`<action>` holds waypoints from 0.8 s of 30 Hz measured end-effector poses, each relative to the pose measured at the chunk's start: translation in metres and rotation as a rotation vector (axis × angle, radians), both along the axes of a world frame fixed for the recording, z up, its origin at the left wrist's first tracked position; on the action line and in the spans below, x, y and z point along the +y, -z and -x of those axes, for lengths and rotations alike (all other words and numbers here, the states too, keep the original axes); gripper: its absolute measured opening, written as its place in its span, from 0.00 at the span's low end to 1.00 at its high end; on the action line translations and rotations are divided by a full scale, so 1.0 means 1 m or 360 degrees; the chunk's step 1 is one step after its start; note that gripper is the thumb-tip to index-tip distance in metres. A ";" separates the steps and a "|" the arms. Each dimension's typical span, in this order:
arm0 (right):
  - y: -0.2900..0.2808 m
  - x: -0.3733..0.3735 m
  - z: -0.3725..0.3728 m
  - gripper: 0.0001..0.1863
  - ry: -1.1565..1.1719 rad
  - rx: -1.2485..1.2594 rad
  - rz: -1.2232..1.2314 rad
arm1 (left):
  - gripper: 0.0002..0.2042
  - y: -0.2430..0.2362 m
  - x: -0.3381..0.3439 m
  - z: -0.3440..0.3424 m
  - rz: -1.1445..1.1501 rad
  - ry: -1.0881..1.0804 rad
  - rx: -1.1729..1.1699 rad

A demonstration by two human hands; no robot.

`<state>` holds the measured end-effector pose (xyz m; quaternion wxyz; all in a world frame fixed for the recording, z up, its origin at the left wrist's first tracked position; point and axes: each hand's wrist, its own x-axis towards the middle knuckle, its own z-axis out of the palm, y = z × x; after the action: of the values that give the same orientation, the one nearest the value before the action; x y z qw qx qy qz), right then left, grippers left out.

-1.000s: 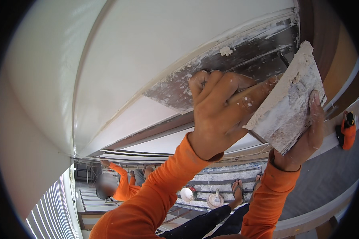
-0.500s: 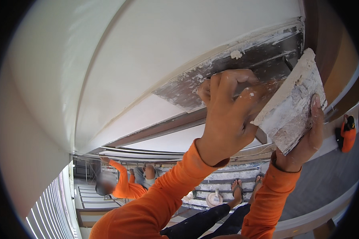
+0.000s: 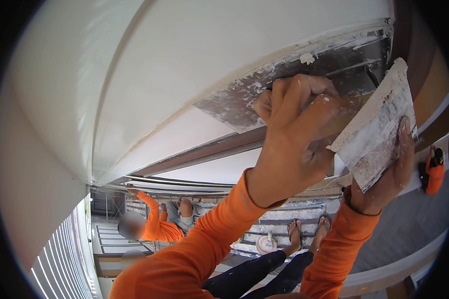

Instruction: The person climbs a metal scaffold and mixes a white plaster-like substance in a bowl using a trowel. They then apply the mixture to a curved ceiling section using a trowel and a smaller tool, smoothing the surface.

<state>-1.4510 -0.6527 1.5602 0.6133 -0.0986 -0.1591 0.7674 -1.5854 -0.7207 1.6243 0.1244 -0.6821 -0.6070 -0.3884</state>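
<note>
My left hand [image 3: 299,124] is closed around the handle of a long plastering trowel [image 3: 229,107], its fingers hiding most of that handle. The trowel's dark steel blade is smeared with white plaster and lies along the edge of a white panel [image 3: 224,55] overhead. A small lump of plaster [image 3: 307,58] shows at the blade's upper edge. My right hand [image 3: 391,172] grips a flat, plaster-crusted board [image 3: 376,129] from below, thumb on its face. The board is tilted close beside my left wrist and covers part of the trowel's far end.
Far below are plaster-spattered scaffold planks [image 3: 279,219], under my sandalled feet [image 3: 295,234], with a pale bucket [image 3: 267,244] beside them. One person in orange [image 3: 162,226] is at lower left, another [image 3: 435,172] at far right. A brown frame [image 3: 204,152] runs along the panel.
Both hands, the trowel and the board appear slightly higher and farther right in the picture. The panel's corner has shifted right too. Both grips are unchanged.
</note>
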 end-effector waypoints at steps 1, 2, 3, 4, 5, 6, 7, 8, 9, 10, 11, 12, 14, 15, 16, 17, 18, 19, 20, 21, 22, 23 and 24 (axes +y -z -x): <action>-0.003 0.000 0.001 0.21 -0.0062 0.0107 0.0004 | 0.26 0.000 0.000 0.001 0.0002 0.0003 0.0002; -0.003 0.001 0.001 0.21 0.0022 -0.0023 0.0042 | 0.26 0.001 0.001 0.001 0.0000 0.0004 0.0010; -0.001 0.001 0.003 0.21 0.0108 -0.0152 0.0083 | 0.25 0.002 0.001 0.002 0.0001 0.0009 0.0034; 0.001 0.000 0.004 0.22 0.0196 -0.0279 0.0126 | 0.25 0.004 0.001 0.003 0.0006 0.0006 0.0061; 0.001 -0.001 0.005 0.22 0.0154 -0.0227 0.0147 | 0.24 0.005 0.001 0.007 0.0004 0.0017 0.0103; 0.000 0.000 0.007 0.23 0.0127 -0.0178 0.0149 | 0.23 0.003 0.003 0.008 -0.0006 0.0026 0.0122; -0.003 0.001 0.007 0.23 0.0101 -0.0130 0.0151 | 0.22 0.003 0.006 0.007 -0.0018 0.0042 0.0138; -0.008 0.000 0.006 0.24 0.0052 -0.0109 0.0027 | 0.21 -0.002 0.003 0.004 0.0004 0.0022 0.0152; -0.010 0.001 0.005 0.24 0.0016 -0.0071 0.0020 | 0.20 -0.005 0.002 0.001 0.0025 0.0002 0.0166; -0.010 0.003 0.004 0.24 -0.0021 -0.0034 0.0011 | 0.20 -0.004 0.003 0.002 0.0039 -0.0022 0.0179; -0.011 0.003 0.004 0.24 -0.0061 0.0000 0.0004 | 0.20 -0.001 0.003 0.003 0.0001 -0.0013 0.0152; -0.011 0.004 0.004 0.24 -0.0069 -0.0038 0.0034 | 0.21 0.002 0.004 0.004 -0.0037 -0.0005 0.0123; -0.014 0.001 0.005 0.24 -0.0051 -0.0081 0.0071 | 0.21 0.012 0.006 0.004 -0.0181 -0.0019 0.0009; -0.015 0.000 0.004 0.24 -0.0048 -0.0103 0.0090 | 0.21 0.015 0.007 0.002 -0.0228 -0.0011 -0.0063; -0.015 0.000 0.003 0.24 -0.0044 -0.0115 0.0105 | 0.21 0.018 0.006 0.001 -0.0276 -0.0004 -0.0136; -0.015 0.000 0.003 0.24 -0.0048 -0.0121 0.0123 | 0.21 0.019 0.005 -0.002 -0.0343 -0.0022 -0.0229; -0.015 0.000 0.004 0.24 -0.0053 -0.0128 0.0138 | 0.22 0.021 0.004 -0.006 -0.0415 -0.0034 -0.0323; -0.014 0.000 0.003 0.24 -0.0048 -0.0127 0.0138 | 0.23 0.026 0.003 -0.013 -0.0510 -0.0064 -0.0446; -0.014 0.001 0.002 0.24 -0.0040 -0.0132 0.0129 | 0.24 0.031 0.003 -0.019 -0.0613 -0.0092 -0.0577; -0.014 0.002 0.001 0.24 -0.0031 -0.0140 0.0118 | 0.26 0.035 0.003 -0.024 -0.0620 -0.0123 -0.0752; -0.013 0.003 0.001 0.24 -0.0011 -0.0168 0.0128 | 0.27 0.040 0.003 -0.028 -0.0625 -0.0152 -0.0928; -0.015 -0.001 0.003 0.24 -0.0026 -0.0163 0.0157 | 0.29 0.037 -0.003 -0.030 -0.0620 -0.0209 -0.1064; -0.018 -0.005 0.007 0.24 -0.0041 -0.0158 0.0187 | 0.30 0.033 -0.007 -0.031 -0.0647 -0.0202 -0.1108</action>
<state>-1.4577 -0.6574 1.5786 0.5878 -0.1704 -0.1453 0.7774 -1.5547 -0.7282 1.5914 0.0677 -0.4326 -0.5645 -0.6997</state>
